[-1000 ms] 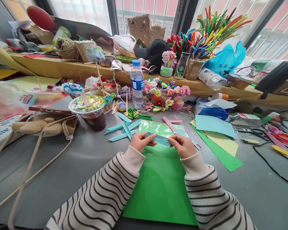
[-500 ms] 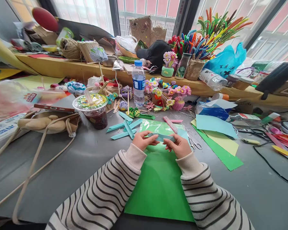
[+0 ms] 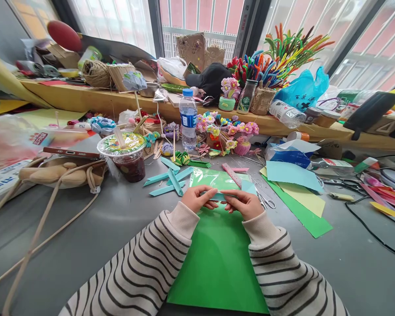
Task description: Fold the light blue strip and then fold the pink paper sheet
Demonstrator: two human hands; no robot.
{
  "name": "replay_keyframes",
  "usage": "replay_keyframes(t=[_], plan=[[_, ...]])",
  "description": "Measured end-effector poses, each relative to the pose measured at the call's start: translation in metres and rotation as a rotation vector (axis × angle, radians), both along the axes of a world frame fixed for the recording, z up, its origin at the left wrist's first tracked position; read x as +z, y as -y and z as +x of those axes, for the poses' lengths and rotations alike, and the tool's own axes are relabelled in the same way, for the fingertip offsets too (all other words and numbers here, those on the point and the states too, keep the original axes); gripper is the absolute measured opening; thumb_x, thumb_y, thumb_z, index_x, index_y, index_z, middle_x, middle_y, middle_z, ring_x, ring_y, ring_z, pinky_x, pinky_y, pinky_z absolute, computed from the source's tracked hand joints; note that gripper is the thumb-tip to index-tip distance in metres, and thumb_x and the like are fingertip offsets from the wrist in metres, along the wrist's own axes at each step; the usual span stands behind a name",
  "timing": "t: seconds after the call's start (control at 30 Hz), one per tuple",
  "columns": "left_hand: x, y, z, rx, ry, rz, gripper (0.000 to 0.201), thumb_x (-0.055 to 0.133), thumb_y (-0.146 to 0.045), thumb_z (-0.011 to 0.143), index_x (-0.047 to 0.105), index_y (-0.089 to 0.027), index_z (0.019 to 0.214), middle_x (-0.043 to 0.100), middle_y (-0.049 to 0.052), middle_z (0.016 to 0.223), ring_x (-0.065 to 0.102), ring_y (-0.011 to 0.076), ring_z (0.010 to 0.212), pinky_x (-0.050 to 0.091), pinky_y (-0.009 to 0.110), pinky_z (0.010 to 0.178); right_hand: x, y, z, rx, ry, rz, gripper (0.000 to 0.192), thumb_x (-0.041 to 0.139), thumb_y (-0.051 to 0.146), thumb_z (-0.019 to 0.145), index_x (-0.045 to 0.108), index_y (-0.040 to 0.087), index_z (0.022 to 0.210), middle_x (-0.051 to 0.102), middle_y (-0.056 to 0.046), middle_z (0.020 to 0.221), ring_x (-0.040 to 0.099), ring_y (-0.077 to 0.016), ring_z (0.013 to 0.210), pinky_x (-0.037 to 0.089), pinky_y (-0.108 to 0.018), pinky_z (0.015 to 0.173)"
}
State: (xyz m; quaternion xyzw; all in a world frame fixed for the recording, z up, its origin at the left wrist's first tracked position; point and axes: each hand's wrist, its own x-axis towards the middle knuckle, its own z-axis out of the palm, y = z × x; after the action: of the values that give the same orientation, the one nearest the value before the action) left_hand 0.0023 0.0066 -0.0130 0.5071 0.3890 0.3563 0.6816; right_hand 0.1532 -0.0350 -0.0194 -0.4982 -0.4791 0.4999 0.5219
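Both my hands pinch a narrow folded strip of light blue paper [image 3: 219,196] just above a green paper sheet [image 3: 217,259] on the grey table. My left hand [image 3: 196,199] grips the strip's left end; my right hand [image 3: 245,203] grips its right end, fingertips nearly meeting. Only a short piece of the strip shows between the fingers. Several finished folded blue strips [image 3: 168,176] lie to the left, ahead of my left hand.
A sealed drink cup [image 3: 125,153], a water bottle [image 3: 188,118] and small paper flower pots [image 3: 228,131] stand behind. Scissors [image 3: 266,201], a pink ruler [image 3: 232,174] and blue, yellow and green sheets [image 3: 294,188] lie to the right. A bag with long straps [image 3: 57,173] sits left.
My hands have drawn closer together along the blue strip, so less of it shows between them. The view has shifted slightly.
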Motion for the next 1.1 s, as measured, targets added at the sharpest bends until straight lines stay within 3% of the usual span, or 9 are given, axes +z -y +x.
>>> replay_keyframes(t=[0.3, 0.6, 0.87, 1.1], plan=[[-0.004, -0.001, -0.003, -0.017, -0.013, 0.065, 0.028, 0.068, -0.027, 0.053, 0.060, -0.009, 0.073, 0.061, 0.001, 0.058, 0.061, 0.0131, 0.057, 0.050, 0.022, 0.058, -0.003, 0.000, -0.003, -0.023, 0.097, 0.015, 0.026, 0.064, 0.031, 0.055, 0.063, 0.016, 0.075, 0.062, -0.002, 0.067, 0.055, -0.0109, 0.050, 0.049, -0.023, 0.045], [-0.005, 0.000, -0.002, 0.114, -0.089, 0.173, 0.024, 0.067, -0.025, 0.053, 0.057, -0.010, 0.069, 0.059, 0.001, 0.055, 0.060, 0.0145, 0.054, 0.050, 0.025, 0.054, -0.008, 0.000, 0.006, -0.139, 0.342, 0.004, 0.024, 0.062, 0.037, 0.056, 0.059, 0.015, 0.066, 0.058, -0.001, 0.052, 0.053, -0.0127, 0.041, 0.045, -0.026, 0.045], [0.000, 0.001, -0.003, 0.164, -0.035, 0.126, 0.025, 0.066, -0.028, 0.054, 0.056, -0.010, 0.069, 0.059, 0.001, 0.053, 0.061, 0.0159, 0.054, 0.050, 0.026, 0.054, -0.003, 0.000, 0.007, -0.141, 0.190, -0.078, 0.025, 0.063, 0.036, 0.054, 0.057, 0.014, 0.064, 0.060, -0.002, 0.051, 0.053, -0.0114, 0.042, 0.045, -0.024, 0.045], [0.001, 0.002, -0.002, 0.238, -0.017, 0.179, 0.026, 0.068, -0.025, 0.051, 0.054, -0.011, 0.068, 0.060, 0.000, 0.055, 0.060, 0.0143, 0.053, 0.049, 0.025, 0.053, -0.003, 0.000, 0.006, -0.092, 0.168, -0.060, 0.025, 0.063, 0.038, 0.054, 0.056, 0.015, 0.063, 0.058, -0.001, 0.054, 0.054, -0.0125, 0.049, 0.046, -0.025, 0.046]])
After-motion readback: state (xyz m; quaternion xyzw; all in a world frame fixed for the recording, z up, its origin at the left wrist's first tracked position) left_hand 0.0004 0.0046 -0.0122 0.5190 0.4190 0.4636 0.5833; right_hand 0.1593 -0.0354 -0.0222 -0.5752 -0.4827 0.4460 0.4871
